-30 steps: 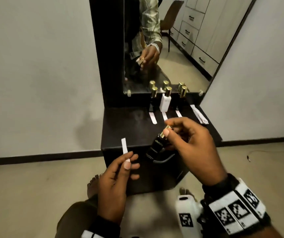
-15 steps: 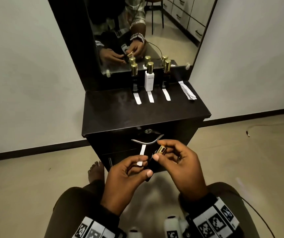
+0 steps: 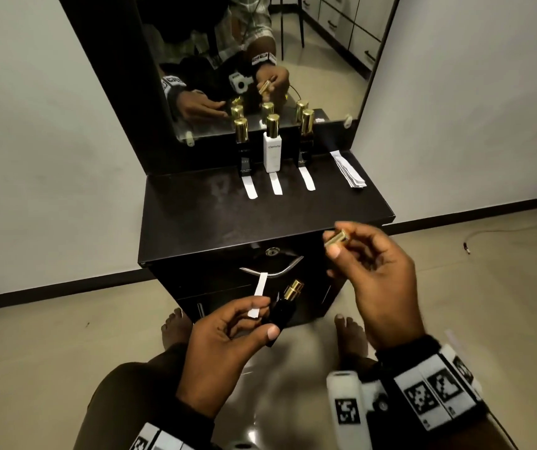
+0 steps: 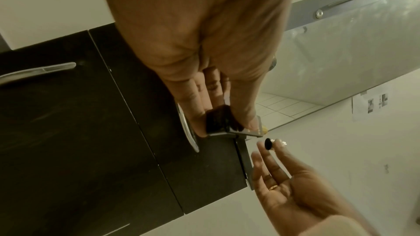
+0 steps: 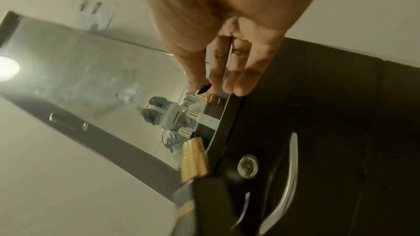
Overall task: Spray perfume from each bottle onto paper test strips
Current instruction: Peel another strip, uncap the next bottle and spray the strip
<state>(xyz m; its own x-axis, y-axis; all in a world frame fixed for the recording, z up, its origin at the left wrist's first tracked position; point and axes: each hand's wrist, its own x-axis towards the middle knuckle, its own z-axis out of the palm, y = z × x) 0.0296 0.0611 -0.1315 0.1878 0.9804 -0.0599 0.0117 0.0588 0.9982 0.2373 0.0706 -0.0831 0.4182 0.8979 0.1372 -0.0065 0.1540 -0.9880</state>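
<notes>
Left hand point(image 3: 225, 339) grips black bottle point(image 3: 281, 311) and strip point(image 3: 258, 295), bottle base hidden; right hand point(image 3: 381, 280) pinches cap point(image 3: 336, 238).

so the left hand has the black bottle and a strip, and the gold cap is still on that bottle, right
Not quite. The left hand does hold the black bottle and a paper strip, but the gold cap is off the bottle: the right hand pinches it up and to the right, apart from the bottle. The head view shows the bare gold sprayer exposed.
</notes>
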